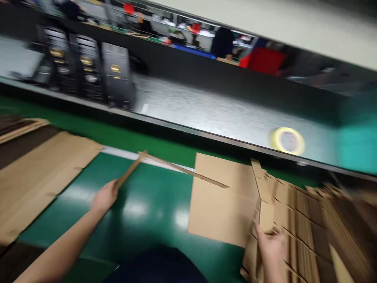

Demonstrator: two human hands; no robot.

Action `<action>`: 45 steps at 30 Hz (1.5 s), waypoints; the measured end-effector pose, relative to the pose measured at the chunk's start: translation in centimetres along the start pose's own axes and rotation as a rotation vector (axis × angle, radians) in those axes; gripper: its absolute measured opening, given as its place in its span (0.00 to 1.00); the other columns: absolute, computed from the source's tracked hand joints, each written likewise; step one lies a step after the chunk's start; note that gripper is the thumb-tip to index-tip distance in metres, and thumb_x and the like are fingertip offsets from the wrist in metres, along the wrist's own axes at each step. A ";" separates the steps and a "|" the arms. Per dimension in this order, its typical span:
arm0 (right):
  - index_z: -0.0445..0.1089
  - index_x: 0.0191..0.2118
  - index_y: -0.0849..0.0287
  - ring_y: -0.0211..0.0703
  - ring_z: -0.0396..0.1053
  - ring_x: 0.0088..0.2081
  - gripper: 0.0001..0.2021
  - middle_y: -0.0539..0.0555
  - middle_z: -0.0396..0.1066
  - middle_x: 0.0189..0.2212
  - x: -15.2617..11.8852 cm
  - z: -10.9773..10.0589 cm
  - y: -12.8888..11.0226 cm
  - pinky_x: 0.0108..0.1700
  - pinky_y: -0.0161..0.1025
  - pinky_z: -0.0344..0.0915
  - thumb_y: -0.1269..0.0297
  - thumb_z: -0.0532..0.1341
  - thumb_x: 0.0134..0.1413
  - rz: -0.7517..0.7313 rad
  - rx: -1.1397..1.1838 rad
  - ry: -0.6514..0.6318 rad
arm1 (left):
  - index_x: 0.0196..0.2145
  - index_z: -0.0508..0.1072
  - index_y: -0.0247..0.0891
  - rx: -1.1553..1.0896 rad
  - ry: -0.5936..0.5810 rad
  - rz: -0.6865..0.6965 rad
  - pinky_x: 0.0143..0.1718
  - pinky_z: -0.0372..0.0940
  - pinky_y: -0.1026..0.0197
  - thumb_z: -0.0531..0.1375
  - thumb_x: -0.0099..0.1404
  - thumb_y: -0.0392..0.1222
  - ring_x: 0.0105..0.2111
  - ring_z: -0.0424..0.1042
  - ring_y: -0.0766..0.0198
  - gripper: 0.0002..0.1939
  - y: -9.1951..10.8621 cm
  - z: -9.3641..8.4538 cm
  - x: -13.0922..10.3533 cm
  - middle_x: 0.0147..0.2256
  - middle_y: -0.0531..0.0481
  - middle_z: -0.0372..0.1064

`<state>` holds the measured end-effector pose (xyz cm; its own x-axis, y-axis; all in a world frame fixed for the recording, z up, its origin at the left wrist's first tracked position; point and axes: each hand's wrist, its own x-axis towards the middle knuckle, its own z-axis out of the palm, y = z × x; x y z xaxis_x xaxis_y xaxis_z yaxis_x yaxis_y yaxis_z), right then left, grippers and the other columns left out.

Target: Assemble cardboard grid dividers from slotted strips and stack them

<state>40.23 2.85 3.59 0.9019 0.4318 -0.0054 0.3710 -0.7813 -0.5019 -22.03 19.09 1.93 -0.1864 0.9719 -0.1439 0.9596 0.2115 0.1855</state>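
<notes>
My left hand (104,196) is closed on one end of a thin brown cardboard strip (129,171). The strip bends sharply at its far end, and its other leg reaches right, over a flat square cardboard sheet (215,204) on the green table. At the right, my right hand (271,241) has its thumb and fingers around the lower end of a slotted cardboard piece (266,212). This piece leans against a row of stacked slotted cardboard (297,220). Motion blurs the picture somewhat.
More cardboard sheets (50,169) lie stacked at the left of the green table (141,224). Beyond the table runs a grey metal shelf (191,102) with a raised edge. It holds a yellow tape roll (287,140) and several black devices (116,74).
</notes>
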 end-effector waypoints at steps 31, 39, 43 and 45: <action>0.74 0.46 0.50 0.44 0.66 0.31 0.13 0.53 0.71 0.28 -12.8 12.3 -16.0 0.34 0.42 0.56 0.63 0.52 0.65 -1.603 -0.259 -0.079 | 0.68 0.41 0.45 -0.044 -0.003 0.081 0.45 0.65 0.58 0.48 0.58 0.24 0.50 0.66 0.56 0.43 2.0 -0.2 3.9 0.47 0.42 0.69; 0.66 0.56 0.54 0.49 0.61 0.53 0.21 0.58 0.68 0.51 -12.2 9.7 -13.4 0.53 0.46 0.55 0.57 0.45 0.67 -1.021 -0.299 -0.265 | 0.68 0.40 0.49 0.057 -0.127 0.060 0.40 0.66 0.56 0.47 0.65 0.35 0.45 0.71 0.54 0.36 1.3 -1.0 2.5 0.51 0.41 0.67; 0.53 0.65 0.60 0.52 0.49 0.63 0.26 0.63 0.52 0.63 -5.9 5.7 -7.8 0.59 0.48 0.51 0.56 0.43 0.65 -0.181 -0.470 -0.160 | 0.68 0.35 0.45 0.145 -0.018 -0.012 0.46 0.64 0.51 0.36 0.70 0.49 0.50 0.68 0.51 0.30 0.9 -0.8 1.8 0.53 0.39 0.66; 0.51 0.64 0.68 0.59 0.51 0.62 0.30 0.71 0.52 0.62 -3.4 4.0 -4.1 0.56 0.51 0.55 0.53 0.46 0.63 0.106 -0.509 -0.177 | 0.67 0.32 0.46 0.173 0.011 -0.037 0.50 0.61 0.51 0.32 0.70 0.51 0.54 0.64 0.53 0.29 0.7 -0.9 0.3 0.54 0.42 0.65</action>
<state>34.77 6.36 2.21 0.9056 0.3738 -0.2006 0.3799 -0.9250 -0.0089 -21.61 19.65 2.86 -0.2235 0.9651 -0.1363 0.9738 0.2270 0.0103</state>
